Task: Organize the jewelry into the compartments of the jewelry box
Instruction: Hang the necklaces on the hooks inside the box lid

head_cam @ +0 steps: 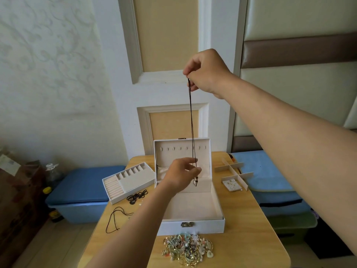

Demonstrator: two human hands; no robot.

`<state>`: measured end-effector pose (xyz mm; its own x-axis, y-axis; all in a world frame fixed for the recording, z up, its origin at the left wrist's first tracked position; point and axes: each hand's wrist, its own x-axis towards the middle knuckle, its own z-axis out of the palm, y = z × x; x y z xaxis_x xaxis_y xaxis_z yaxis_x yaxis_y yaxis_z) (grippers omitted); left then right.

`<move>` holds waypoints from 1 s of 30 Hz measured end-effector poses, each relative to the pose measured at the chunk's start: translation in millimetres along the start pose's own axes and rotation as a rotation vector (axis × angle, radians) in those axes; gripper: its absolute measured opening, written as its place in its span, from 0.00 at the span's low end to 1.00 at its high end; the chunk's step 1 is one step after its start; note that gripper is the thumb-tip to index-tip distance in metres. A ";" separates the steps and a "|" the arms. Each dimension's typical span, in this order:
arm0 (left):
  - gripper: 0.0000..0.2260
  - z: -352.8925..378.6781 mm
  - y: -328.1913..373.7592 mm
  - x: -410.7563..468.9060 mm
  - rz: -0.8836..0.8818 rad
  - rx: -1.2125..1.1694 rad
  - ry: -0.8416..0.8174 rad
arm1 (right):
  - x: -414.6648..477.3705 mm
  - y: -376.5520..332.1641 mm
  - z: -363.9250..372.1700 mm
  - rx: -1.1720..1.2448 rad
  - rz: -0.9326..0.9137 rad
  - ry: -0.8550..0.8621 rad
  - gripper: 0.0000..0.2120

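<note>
Necklace [191,120] is dangling from the right hand's [206,72] pinch at twelve o'clock; left hand [181,174] is pinching its lower end; looping over a jewelry box [204,227] lid hook [180,148] is probably coming next.

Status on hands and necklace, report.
Right hand pinches black cord necklace high over open jewelry box. Left hand at pendant, grip unclear. Tray sits left of box.

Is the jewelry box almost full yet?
Not yet, barely started. The jewelry box is open and its tray sits beside it, both looking empty. Right now the right hand dangles a black necklace while the left hand pinches it near the pendant. The big jewelry pile and loose black cords still wait on the table.
</note>
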<state>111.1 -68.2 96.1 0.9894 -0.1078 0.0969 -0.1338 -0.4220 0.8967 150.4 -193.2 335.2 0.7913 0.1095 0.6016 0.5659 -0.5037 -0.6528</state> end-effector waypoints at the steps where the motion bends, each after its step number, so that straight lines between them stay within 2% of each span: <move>1: 0.16 0.4 1.0 2.5 0.000 0.030 0.015 | 0.0 0.1 -0.4 -0.002 0.000 -0.001 0.17; 4: 0.05 1.7 1.5 6.0 0.007 0.022 0.078 | 0.3 0.5 -1.1 -0.008 -0.006 -0.001 0.17; 9: 0.12 0.3 -2.6 2.1 -0.074 -0.099 0.044 | 2.8 0.4 -3.1 0.005 -0.004 0.000 0.17; 13: 0.08 0.5 1.2 1.3 -0.048 -0.041 -0.020 | 2.6 0.7 -2.9 0.011 -0.007 0.008 0.16; 20: 0.10 -6.3 4.3 -2.9 -0.068 -0.072 -0.116 | -5.0 24.9 -4.4 0.018 0.071 0.035 0.14; 25: 0.11 -20.9 12.6 -11.4 -0.047 -0.194 -0.286 | -51.3 90.8 24.3 -0.088 0.202 -0.121 0.09; 30: 0.07 -37.2 25.9 -18.3 -0.066 -0.329 -0.384 | -98.7 135.2 51.4 -0.238 0.291 -0.357 0.14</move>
<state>91.6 -43.7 133.5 0.8949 -0.4399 -0.0747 0.0141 -0.1395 0.9901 160.7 -228.1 163.9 0.9614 0.2007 0.1884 0.2749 -0.7330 -0.6222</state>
